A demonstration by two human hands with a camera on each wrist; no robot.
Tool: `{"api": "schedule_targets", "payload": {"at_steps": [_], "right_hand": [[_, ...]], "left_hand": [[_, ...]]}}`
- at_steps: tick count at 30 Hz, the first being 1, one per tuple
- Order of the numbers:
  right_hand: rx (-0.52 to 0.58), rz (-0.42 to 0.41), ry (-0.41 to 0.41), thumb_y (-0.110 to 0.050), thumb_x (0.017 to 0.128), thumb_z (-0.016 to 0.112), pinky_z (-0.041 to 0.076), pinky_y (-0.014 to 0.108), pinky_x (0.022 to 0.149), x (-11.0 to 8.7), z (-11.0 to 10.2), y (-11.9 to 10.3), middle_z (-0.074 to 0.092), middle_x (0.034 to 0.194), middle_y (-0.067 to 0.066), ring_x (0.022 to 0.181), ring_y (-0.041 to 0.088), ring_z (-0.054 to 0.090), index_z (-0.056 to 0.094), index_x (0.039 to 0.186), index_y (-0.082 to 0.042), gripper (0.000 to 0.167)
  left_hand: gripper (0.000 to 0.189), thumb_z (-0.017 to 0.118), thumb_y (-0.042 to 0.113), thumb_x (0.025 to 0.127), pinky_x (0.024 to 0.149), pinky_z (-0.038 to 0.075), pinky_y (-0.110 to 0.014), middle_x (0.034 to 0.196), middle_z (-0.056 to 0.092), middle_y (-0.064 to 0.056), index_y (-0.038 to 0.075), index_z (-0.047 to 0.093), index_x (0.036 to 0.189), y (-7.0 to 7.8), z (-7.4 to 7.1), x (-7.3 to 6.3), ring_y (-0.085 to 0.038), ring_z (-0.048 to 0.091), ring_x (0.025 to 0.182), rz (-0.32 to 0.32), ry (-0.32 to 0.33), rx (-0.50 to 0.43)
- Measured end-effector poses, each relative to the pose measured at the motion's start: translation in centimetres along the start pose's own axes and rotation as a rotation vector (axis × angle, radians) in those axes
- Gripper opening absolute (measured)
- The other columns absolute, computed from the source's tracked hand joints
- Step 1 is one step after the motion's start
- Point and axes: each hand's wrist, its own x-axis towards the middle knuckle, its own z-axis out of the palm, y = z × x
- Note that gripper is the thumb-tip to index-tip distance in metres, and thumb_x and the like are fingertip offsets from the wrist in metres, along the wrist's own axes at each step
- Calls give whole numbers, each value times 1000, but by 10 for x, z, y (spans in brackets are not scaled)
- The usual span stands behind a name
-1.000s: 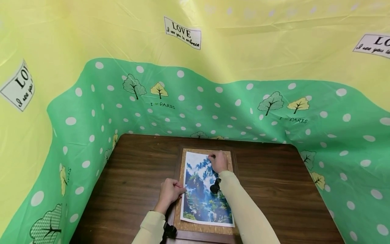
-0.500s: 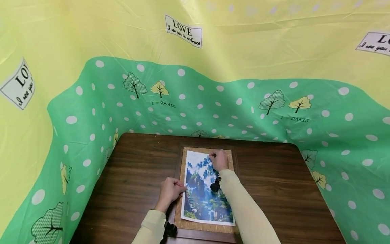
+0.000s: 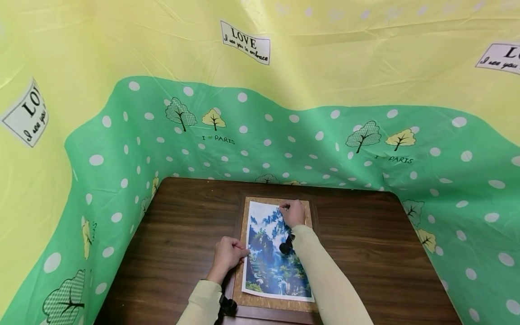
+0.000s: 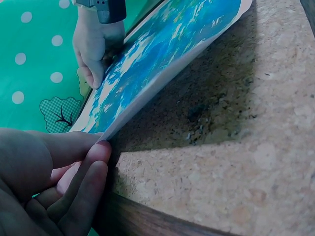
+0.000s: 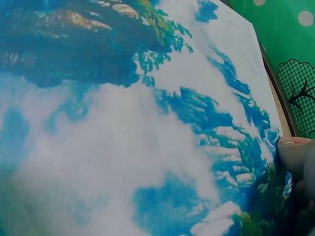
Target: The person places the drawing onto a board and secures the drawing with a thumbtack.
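Observation:
A printed landscape picture of blue mountains and a waterfall overlies a cork board in the head view. My left hand pinches the picture's left edge between thumb and fingers. In the left wrist view, that edge curves up off the cork, casting a shadow beneath. Up at the top edge, my right hand pinches the paper, its thumb on the printed face in the right wrist view. The picture's upper right corner is hidden by this hand, and the sleeve covers part of the right side.
The board lies on a dark brown wooden table. A green and yellow patterned curtain surrounds the table's back and sides. Black wrist cameras are strapped at both cuffs.
Both hands keep their hold on the picture with hardly any movement. The head view has shifted very slightly.

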Motion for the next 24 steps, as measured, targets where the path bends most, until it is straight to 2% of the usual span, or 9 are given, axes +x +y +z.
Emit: {"api": "schedule_targets", "payload": {"at_steps": [13, 19, 24], "right_hand": [[20, 106, -35, -9, 96, 77, 57, 52, 85, 4, -1, -7, 74, 98, 13, 89, 32, 67, 80, 92, -6, 5], [3, 160, -56, -10, 95, 78, 56, 49, 80, 4, -3, -11, 73, 96, 11, 84, 28, 64, 80, 91, -8, 5], [5, 183, -62, -11, 96, 77, 54, 50, 78, 6, -5, -17, 73, 92, 10, 79, 28, 63, 80, 88, -8, 9]], "left_hand": [[22, 88, 9, 83, 49, 51, -29, 56, 66, 4, 12, 73, 67, 0, 1, -3, -12, 64, 48, -15, -5, -38], [22, 89, 11, 83, 50, 51, -28, 56, 66, 5, 14, 73, 67, -1, 2, -3, -12, 64, 48, -33, -8, -35], [23, 89, 12, 83, 50, 51, -28, 55, 66, 6, 14, 73, 66, -1, 1, -1, -12, 64, 48, -18, -1, -29]]}}
